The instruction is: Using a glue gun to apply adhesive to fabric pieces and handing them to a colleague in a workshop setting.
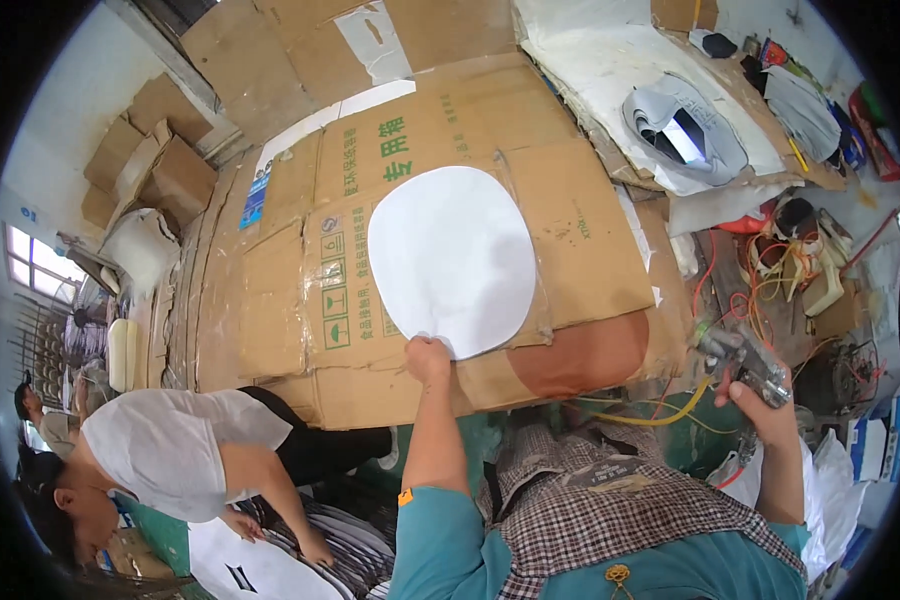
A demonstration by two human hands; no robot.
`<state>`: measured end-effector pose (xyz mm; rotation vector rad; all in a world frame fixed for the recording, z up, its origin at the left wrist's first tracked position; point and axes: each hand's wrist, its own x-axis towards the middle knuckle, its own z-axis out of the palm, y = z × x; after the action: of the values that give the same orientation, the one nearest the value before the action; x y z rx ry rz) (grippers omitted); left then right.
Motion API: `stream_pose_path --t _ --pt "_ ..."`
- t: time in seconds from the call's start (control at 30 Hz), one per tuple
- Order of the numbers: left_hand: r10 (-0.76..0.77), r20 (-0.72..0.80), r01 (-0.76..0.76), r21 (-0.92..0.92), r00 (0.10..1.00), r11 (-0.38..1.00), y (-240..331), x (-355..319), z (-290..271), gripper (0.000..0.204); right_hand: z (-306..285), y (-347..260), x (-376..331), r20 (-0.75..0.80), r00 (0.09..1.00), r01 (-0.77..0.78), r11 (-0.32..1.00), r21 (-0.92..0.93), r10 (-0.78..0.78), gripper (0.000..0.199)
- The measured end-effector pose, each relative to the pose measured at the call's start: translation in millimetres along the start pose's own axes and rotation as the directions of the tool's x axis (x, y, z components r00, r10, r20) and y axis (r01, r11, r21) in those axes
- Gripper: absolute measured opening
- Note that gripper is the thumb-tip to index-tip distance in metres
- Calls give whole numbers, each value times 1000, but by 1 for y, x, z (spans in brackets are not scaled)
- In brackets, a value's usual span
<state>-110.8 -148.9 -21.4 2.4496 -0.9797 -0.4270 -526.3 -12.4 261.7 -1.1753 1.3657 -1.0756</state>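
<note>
A white panel (455, 260) shaped like a rounded square lies flat on the cardboard-covered table (270, 320) in front of me. My left hand (429, 360) is closed on its near edge, fingers curled at the rim. Off to the right of the table, my right hand (755, 398) grips a metal spray gun (745, 362), held up and away from the panel. A yellow hose (670, 418) runs close to the gun and along the table's front edge.
At lower left a co-worker (170, 450) bends over a stack of white and dark panels (340, 545). A grey cap (682, 130) rests on the white-covered surface at far right. Tangled hoses (760, 290) and cords lie right of the table. Cardboard sheets (250, 60) stand behind.
</note>
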Motion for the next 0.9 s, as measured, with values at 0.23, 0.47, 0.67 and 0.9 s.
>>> stream_pose_path --t 0.23,0.47,0.67,0.9 --pt "-246 146 255 -825 958 505 -28 24 27 16 4 -1 4 126 990 55 998 39 -59 54" --pt "-404 325 414 -897 855 154 2 -12 24 31 -19 0 -10 165 986 -1 1000 -23 5 54" --pt "-306 442 501 -853 843 146 4 -19 27 33 -5 8 -10 139 990 -1 999 49 -6 52" --pt "-102 405 410 -911 909 36 27 -22 1 46 -10 9 -20 174 985 -3 999 44 -4 56"
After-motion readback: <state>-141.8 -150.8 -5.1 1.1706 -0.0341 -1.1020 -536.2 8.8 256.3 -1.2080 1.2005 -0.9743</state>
